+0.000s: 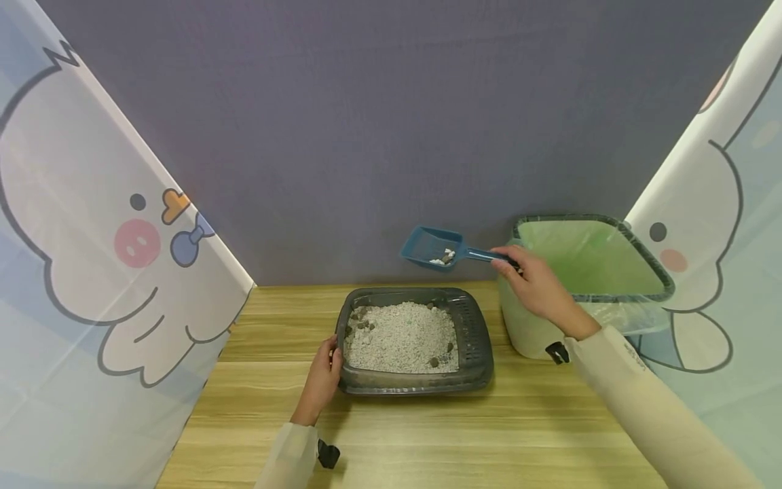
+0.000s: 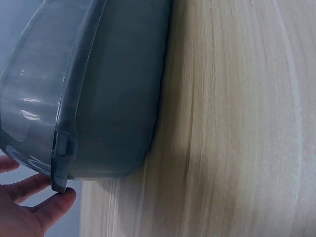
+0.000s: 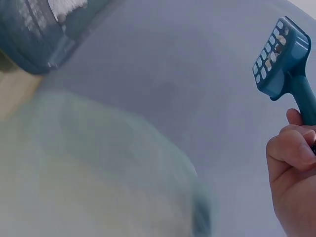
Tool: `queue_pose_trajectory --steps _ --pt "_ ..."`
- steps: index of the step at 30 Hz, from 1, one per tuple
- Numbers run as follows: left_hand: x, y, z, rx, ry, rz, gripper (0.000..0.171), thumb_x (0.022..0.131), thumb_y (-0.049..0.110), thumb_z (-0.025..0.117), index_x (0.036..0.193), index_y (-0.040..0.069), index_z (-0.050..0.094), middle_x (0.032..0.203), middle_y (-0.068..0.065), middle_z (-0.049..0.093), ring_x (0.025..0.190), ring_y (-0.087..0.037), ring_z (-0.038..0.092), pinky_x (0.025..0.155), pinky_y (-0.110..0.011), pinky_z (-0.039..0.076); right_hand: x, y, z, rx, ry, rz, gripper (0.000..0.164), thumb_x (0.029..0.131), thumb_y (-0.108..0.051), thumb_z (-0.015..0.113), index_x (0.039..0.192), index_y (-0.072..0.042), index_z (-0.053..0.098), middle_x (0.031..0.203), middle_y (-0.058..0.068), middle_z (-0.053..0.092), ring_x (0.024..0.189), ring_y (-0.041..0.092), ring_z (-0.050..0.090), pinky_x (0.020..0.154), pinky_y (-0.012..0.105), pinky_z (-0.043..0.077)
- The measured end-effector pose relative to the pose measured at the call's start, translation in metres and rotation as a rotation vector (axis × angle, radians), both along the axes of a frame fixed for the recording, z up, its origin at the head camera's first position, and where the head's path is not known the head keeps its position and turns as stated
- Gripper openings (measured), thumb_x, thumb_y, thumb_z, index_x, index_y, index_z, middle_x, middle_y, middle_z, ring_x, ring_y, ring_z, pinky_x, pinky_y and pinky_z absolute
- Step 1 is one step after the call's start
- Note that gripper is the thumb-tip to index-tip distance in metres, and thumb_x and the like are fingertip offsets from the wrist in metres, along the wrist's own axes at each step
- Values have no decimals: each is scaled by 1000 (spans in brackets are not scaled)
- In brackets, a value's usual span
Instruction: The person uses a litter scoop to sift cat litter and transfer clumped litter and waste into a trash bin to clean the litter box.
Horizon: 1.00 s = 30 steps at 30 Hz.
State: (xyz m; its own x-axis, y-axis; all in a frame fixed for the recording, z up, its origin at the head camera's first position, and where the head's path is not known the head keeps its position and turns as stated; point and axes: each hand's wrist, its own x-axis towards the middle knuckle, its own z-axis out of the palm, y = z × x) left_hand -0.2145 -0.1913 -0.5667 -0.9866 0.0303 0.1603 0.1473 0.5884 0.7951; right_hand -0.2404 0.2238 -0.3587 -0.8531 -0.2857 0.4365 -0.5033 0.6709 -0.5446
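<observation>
My right hand point(image 1: 536, 285) grips the handle of a blue litter scoop point(image 1: 430, 243), held up to the left of the bin and above the back of the litter box. White and brown clumps point(image 1: 447, 257) lie in the scoop. The right wrist view shows the slotted underside of the scoop point(image 3: 282, 59). A dark grey litter box point(image 1: 415, 382) stands on the table, filled with pale litter point(image 1: 403, 339) and dotted with several brown clumps. My left hand point(image 1: 322, 379) holds the box's left rim, with thumb and fingers around the edge in the left wrist view.
A pale bin point(image 1: 522, 333) with a clear liner and dark rim stands right of the box, greenish inside. The wood-grain table point(image 1: 415, 441) meets a grey back wall point(image 1: 366, 136). Cartoon-printed panels point(image 1: 73, 204) close off both sides.
</observation>
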Motion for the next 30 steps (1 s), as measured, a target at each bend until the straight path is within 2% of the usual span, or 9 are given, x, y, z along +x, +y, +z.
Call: queue_pose_trajectory --steps 5,8,12,15,20,23,27,29,30 --pt "0 0 0 6 -20 1 45 104 27 36 141 1 36 125 -18 49 101 -27 55 78 -42 47 1 24 20 -3 41 -69 31 101 -22 48 121 -2 59 81 6 50 64 19 42 58 30 35" --pt "0 -1 1 9 -30 3 46 104 29 36 142 2 36 126 -17 49 103 -27 54 79 -42 47 1 44 31 -19 52 -85 30 100 -17 49 121 1 58 74 7 50 59 15 42 55 26 34" --pt "0 0 1 15 -38 5 45 104 27 36 142 2 35 125 -17 50 103 -27 55 78 -42 47 10 75 44 25 -52 -167 41 102 -28 44 130 1 52 63 7 49 46 16 41 48 30 34" --pt "-1 -1 0 16 -37 6 45 104 26 36 143 2 35 125 -17 50 103 -27 55 78 -41 48 19 100 51 101 -148 -260 52 101 -39 40 135 0 46 65 9 53 47 21 45 49 33 35" --pt "1 -3 0 27 -31 10 46 104 27 36 143 2 35 124 -17 51 102 -28 56 75 -40 49 27 139 55 148 -215 -336 55 101 -41 38 134 3 44 70 11 54 51 22 45 48 34 34" --pt "1 -3 0 29 -16 13 44 104 24 37 142 0 36 121 -17 52 99 -28 57 72 -39 49 30 155 51 160 -170 -389 48 101 -35 42 129 3 50 81 19 56 58 25 44 50 36 33" --pt "0 -2 0 28 -4 6 44 104 22 37 141 -1 36 119 -18 52 97 -28 57 71 -39 49 33 166 38 180 -38 -468 36 99 -20 52 124 5 57 98 25 51 68 29 43 51 36 32" --pt "-1 -2 0 27 -9 2 44 104 23 37 141 -1 36 120 -18 52 98 -28 57 73 -39 49 35 168 31 171 29 -505 32 96 -13 57 122 6 60 96 24 50 67 25 43 50 32 32" --pt "-2 -1 -1 26 -9 -2 44 104 23 37 141 -1 36 120 -18 52 99 -28 57 73 -39 49 36 169 27 160 66 -518 30 94 -9 59 120 6 61 92 22 49 67 19 43 50 29 31"
